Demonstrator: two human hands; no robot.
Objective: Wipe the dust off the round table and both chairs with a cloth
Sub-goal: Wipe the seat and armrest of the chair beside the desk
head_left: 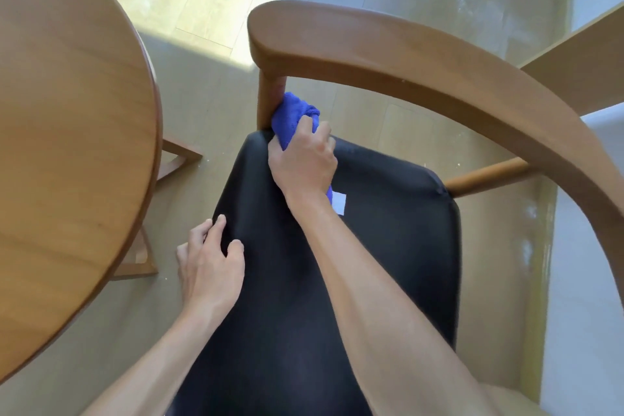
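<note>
The right hand (304, 162) has its fingers curled round a bunched blue microfibre cloth (293, 118), pushing it against the wooden upright post (270, 101) where that post meets the black seat cushion (337, 263) at the seat's twelve o'clock corner, likely to work dust out of the joint. The left hand (211, 267) rests at the seat's nine o'clock edge with fingers loosely spread over the rim, seemingly steadying the armchair (405, 54). The round table (67, 145) stands just beside, at nine o'clock.
</note>
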